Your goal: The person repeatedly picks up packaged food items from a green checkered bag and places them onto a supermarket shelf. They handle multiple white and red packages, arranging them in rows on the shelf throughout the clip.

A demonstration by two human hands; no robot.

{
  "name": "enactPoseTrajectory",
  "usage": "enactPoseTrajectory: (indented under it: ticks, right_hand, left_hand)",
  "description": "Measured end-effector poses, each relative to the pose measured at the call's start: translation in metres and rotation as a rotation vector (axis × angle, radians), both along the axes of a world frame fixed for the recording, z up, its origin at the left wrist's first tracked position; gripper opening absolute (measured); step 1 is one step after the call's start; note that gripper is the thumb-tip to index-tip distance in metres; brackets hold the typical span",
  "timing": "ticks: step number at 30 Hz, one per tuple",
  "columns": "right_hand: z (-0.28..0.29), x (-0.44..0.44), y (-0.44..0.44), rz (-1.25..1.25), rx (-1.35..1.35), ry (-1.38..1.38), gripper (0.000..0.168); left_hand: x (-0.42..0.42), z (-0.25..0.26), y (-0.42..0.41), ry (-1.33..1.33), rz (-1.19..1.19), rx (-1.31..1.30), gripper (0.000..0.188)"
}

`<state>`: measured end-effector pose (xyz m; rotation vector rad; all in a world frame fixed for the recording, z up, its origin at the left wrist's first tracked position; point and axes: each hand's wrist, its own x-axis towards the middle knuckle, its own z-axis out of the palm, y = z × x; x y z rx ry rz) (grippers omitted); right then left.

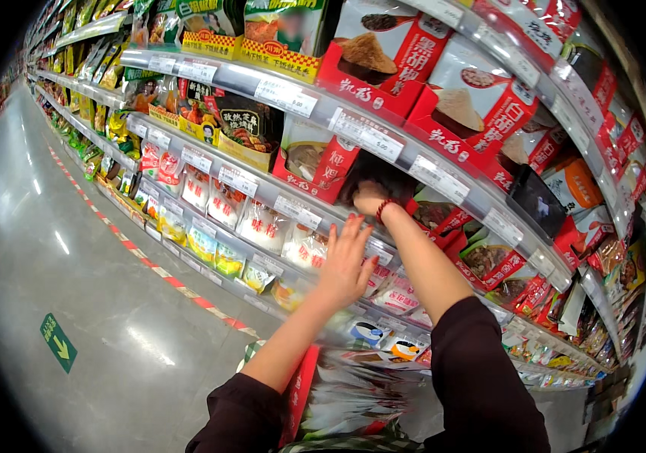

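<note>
My left hand [346, 261] is spread in front of the price rail of a middle shelf, its fingers apart and holding nothing. Its fingertips are close to the rail [297, 210]; whether they touch it I cannot tell. My right hand [371, 197], with a dark red bead bracelet [385, 210] at the wrist, reaches into a dark gap on that shelf. Its fingers are partly hidden in shadow. Left of the gap stands a red display box of seasoning packets [314, 164]; to its right are more red-boxed packets [439, 215].
An upper shelf rail [365, 133] overhangs my right hand. Below are bags of white seasoning [263, 226]. A red carton of packets [351, 396] is close to my body, between my forearms. A black-screened device [538, 199] is at right. Floor tape [170, 280] edges the aisle.
</note>
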<state>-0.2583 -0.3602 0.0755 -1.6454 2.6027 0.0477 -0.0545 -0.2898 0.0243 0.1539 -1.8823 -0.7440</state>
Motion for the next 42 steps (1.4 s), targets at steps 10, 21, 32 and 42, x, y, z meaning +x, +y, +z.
enactPoseTrajectory:
  ticks: [10, 21, 32, 42]
  right_hand:
    - [0.039, -0.042, -0.068, -0.25, -0.459, 0.648, 0.049]
    - [0.011, -0.05, -0.079, -0.117, -0.549, 0.632, 0.044]
    - [0.025, 0.043, 0.092, 0.438, -0.372, -0.243, 0.024]
    - [0.011, 0.081, 0.074, 0.347, -0.679, -0.787, 0.023]
  left_hand:
    - [-0.025, -0.026, -0.039, -0.283, 0.025, -0.339, 0.042]
    - [-0.013, -0.017, -0.04, -0.247, 0.008, -0.208, 0.045]
    - [0.001, -0.001, -0.033, -0.113, 0.023, -0.054, 0.044]
    - [0.02, -0.01, -0.04, 0.156, -0.062, 0.566, 0.073]
